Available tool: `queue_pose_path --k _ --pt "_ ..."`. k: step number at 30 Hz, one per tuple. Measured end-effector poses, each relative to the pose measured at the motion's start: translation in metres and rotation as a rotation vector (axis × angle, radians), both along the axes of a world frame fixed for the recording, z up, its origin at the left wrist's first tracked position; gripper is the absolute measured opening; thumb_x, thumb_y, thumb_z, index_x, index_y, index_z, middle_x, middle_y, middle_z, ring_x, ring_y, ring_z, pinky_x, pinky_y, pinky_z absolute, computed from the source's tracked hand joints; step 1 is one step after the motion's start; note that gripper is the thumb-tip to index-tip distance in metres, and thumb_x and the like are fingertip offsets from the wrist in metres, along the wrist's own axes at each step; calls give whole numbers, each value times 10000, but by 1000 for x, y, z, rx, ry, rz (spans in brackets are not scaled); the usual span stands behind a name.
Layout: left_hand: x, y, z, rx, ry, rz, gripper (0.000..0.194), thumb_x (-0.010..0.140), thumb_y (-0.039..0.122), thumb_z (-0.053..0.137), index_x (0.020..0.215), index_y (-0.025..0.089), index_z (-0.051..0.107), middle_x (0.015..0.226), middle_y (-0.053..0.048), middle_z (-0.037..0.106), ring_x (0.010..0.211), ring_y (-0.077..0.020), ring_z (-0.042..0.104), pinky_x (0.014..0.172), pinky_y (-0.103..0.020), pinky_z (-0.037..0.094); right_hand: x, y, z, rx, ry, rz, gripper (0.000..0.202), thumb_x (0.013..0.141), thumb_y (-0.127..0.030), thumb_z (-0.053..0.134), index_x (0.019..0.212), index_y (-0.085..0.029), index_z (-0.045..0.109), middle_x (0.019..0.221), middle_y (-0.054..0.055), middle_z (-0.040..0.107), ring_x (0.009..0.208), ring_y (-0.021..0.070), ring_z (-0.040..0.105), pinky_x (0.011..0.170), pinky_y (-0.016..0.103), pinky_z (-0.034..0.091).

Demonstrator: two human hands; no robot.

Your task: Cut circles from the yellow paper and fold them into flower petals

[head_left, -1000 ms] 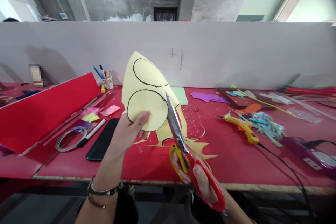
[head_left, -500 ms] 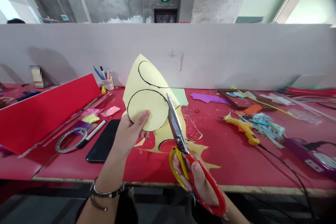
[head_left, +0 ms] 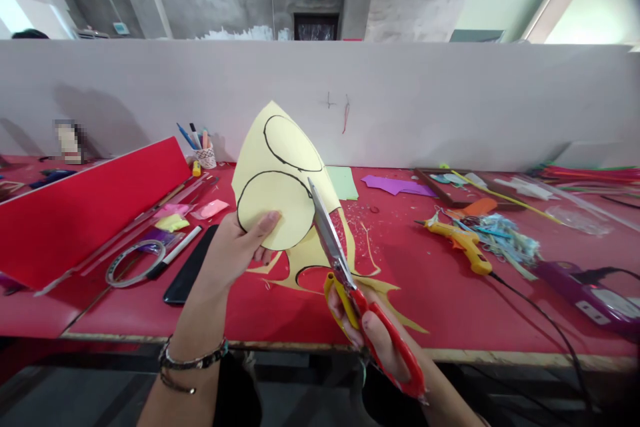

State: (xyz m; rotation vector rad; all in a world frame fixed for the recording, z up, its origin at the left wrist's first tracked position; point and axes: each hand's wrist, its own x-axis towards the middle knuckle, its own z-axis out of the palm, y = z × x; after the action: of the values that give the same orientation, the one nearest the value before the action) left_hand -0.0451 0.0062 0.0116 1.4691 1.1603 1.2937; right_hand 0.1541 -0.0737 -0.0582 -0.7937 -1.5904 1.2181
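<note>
In my left hand [head_left: 245, 243] is a sheet of pale yellow paper [head_left: 255, 147], pinched with the thumb on top and the fingers behind. Two black circles are drawn on it; the nearer one is cut free along part of its edge. My right hand [head_left: 367, 327] is wrapped around scissors [head_left: 333, 237] with one red and one yellow handle. Their blades lie along the right side of the nearer circle, tips close to its upper right outline. Below the paper, yellow offcuts [head_left: 385, 290] with cut curves spread over the red tabletop.
To the right lie a yellow glue gun [head_left: 460, 240], a bundle of pale blue strips [head_left: 510, 240] and a purple power strip [head_left: 585, 297]. On the left are a black tablet-like slab [head_left: 187, 273], a tape roll [head_left: 113, 273], a white marker [head_left: 183, 245] and a pen cup [head_left: 206, 157].
The scissors have shifted slightly left and their blades have come closer together. The nearer circle has moved a little left with my left hand, and the offcut below has swung slightly.
</note>
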Motion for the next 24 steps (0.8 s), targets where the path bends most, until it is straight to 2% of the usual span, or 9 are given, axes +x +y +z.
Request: queue_pose_path --k 6,10,13,15,18,21,22,24 --pt "4 -1 5 -14 30 13 241 727 319 625 550 192 522 373 60 431 279 -64 385 303 -178 359 -10 -2 0 -107 100 -20 522 807 -713 355 729 -202 422 577 -62 325 381 60 268 367 219 226" --pt "4 0 4 -16 41 10 288 744 358 623 534 184 528 363 51 460 303 -70 418 334 -172 371 -9 -1 -1 -122 77 -33 501 826 -688 365 706 -205 418 562 -67 323 369 54 261 364 221 242" --pt "4 3 -2 -9 -51 53 254 718 417 655 660 171 634 504 9 613 424 -106 547 447 -198 466 -7 0 -2 -129 67 -39 486 834 -672 374 703 -206 416 558 -68 319 372 55 260 366 220 245" --pt "5 6 -7 -3 -125 77 297 695 453 670 774 166 676 616 -15 675 503 -130 600 498 -218 497 -8 0 -3 -135 72 -43 487 838 -669 370 699 -205 414 559 -68 320 367 53 261 359 216 231" --pt "8 11 -12 20 -196 102 363 694 484 660 844 154 685 692 -33 700 558 -149 625 518 -231 512 -9 0 -4 -124 76 -47 488 843 -664 366 684 -204 405 548 -70 312 362 52 252 355 213 228" --pt "10 11 -12 101 -217 136 347 703 469 660 847 153 680 757 -33 708 684 -160 652 638 -233 531 -8 0 -4 -107 62 -28 478 857 -650 351 722 -199 427 571 -64 331 378 56 257 372 214 260" --pt "10 10 -11 127 -199 148 334 709 465 655 832 155 677 755 -28 705 677 -153 647 637 -223 528 -7 0 -4 -101 59 -17 472 860 -647 349 750 -196 437 596 -57 346 394 60 273 386 218 278" --pt "9 7 -9 153 -117 176 316 725 469 633 772 158 664 690 -10 683 546 -123 605 520 -196 498 -2 -2 -4 -84 42 -2 454 863 -633 361 814 -192 459 670 -30 387 457 81 331 433 233 326"
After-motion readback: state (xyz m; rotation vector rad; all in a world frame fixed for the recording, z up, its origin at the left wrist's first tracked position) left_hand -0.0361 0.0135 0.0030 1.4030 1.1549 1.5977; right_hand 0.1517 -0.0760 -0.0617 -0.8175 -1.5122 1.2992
